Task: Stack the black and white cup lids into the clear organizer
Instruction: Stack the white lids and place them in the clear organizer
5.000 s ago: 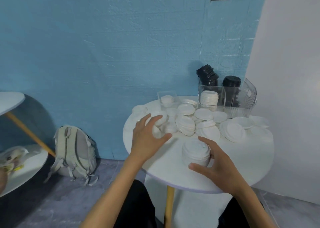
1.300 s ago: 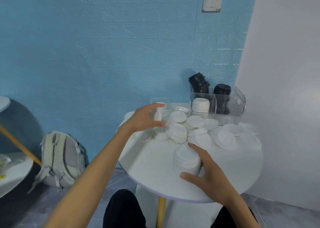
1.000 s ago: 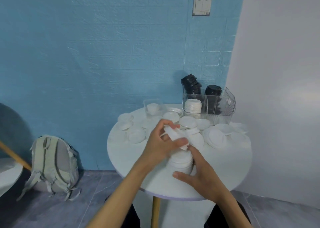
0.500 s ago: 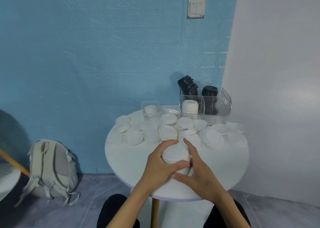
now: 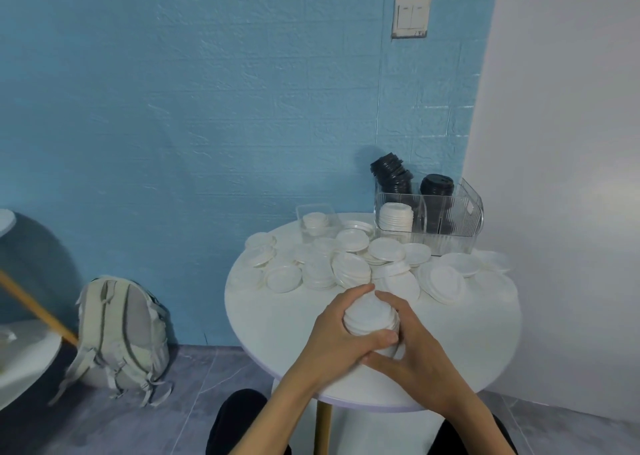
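A stack of white lids [image 5: 370, 316] stands on the round white table [image 5: 284, 319] near its front. My left hand [image 5: 337, 338] wraps its left side and my right hand [image 5: 414, 347] wraps its right side, both closed around it. Several loose white lids [image 5: 349, 267] lie scattered across the table's middle. At the back right stands the clear organizer [image 5: 457, 228], holding a white lid stack [image 5: 396, 216] and two black lid stacks [image 5: 437, 186]; the left black stack [image 5: 391, 174] leans.
A small clear container [image 5: 316, 221] with white lids sits at the table's back left. A grey backpack [image 5: 117, 333] rests on the floor against the blue wall. Another white table [image 5: 20, 354] with a wooden leg is at far left. A white wall stands close on the right.
My left hand fetched white lids from the scattered pile and set them on the stack. Both hands now clasp the stack. The camera view shifted left and pulled back.
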`<state>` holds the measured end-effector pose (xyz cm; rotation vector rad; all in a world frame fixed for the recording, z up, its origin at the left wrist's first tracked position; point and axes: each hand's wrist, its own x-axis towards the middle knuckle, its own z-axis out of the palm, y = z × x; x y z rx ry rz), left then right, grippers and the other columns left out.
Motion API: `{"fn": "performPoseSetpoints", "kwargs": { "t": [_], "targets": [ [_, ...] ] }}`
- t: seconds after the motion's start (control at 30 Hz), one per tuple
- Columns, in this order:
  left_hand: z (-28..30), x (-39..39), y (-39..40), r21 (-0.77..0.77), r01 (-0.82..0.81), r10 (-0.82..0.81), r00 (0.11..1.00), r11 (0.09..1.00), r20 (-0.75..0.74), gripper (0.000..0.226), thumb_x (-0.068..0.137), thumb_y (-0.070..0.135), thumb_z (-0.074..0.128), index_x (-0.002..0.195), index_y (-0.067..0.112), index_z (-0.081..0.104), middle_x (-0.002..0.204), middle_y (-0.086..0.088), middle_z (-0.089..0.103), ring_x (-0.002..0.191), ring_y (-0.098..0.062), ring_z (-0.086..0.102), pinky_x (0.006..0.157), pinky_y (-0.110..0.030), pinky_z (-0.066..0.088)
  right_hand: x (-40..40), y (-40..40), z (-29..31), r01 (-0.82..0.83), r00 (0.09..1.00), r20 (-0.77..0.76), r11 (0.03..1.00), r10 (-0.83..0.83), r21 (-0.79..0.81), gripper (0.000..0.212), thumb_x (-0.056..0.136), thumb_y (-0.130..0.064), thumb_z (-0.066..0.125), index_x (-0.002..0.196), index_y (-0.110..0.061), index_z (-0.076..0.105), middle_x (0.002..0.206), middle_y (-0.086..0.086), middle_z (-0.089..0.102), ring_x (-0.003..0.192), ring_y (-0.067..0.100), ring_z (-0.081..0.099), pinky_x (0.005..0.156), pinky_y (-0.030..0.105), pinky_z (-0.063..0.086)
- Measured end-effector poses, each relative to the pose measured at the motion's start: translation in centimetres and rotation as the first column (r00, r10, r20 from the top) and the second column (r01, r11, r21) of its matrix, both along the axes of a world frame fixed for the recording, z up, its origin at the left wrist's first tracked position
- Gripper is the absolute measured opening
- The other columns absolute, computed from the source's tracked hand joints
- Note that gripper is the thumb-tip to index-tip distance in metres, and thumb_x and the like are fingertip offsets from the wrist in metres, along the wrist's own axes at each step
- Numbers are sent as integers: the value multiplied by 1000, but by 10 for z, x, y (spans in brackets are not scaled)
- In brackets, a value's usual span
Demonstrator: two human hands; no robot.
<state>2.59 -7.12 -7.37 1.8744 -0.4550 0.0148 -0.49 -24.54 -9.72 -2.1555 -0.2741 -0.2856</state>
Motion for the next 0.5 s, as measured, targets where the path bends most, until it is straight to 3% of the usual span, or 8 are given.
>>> {"fn": "performPoseSetpoints", "kwargs": {
  "t": [0.23, 0.4, 0.5],
  "targets": [
    [2, -2, -5, 46, -34, 33, 999, 998, 26, 74, 67, 47, 90, 130, 54, 53, 132, 33, 53, 119, 19, 46, 96, -4, 37, -2, 2, 0, 0, 1000, 18, 1000, 0, 4, 84, 66, -65, 74, 135, -64, 26, 136, -35, 47, 121, -5, 55, 101, 28, 50],
    [13, -1, 9, 158, 17, -29, 997, 987, 74, 86, 68, 63, 81, 144, 54, 41, 142, 29, 47, 131, 6, 42, 111, -23, 36, -5, 2, 4, -7, 1000, 4, 999, 7, 36, 84, 70, -54, 83, 132, -67, 28, 130, -33, 54, 117, -2, 58, 101, 32, 50],
    [23, 13, 41, -51, -197, 204, 958, 979, 199, 53, 79, 49, 76, 129, 47, 58, 128, 20, 60, 116, 3, 54, 99, -22, 44, -6, 2, 7, -12, 1000, 3, 1000, 12, 25, 86, 69, -55, 84, 133, -66, 28, 135, -35, 50, 121, -1, 55, 104, 35, 47]
  ]
}}
